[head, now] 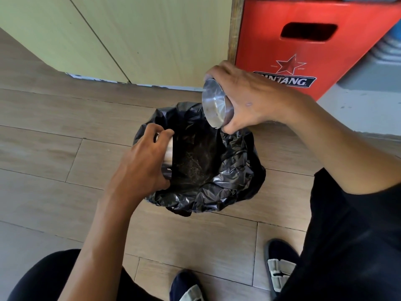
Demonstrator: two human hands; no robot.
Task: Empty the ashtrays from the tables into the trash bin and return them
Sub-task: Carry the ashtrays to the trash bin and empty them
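A trash bin lined with a black plastic bag [234,168] stands on the floor below me, with ash scattered inside it. My right hand [251,98] grips a round steel ashtray [213,103], tipped on its side over the bin's far rim with its opening facing left. My left hand [143,161] holds a second steel ashtray [168,152] turned on edge at the bin's left rim; my fingers and palm hide most of it.
A red plastic drink crate [314,46] stands just behind the bin at the right. Pale green cabinet panels [130,35] run along the back. The floor is wood-look planks [54,148]. My feet in dark socks and sandals [280,270] are close in front of the bin.
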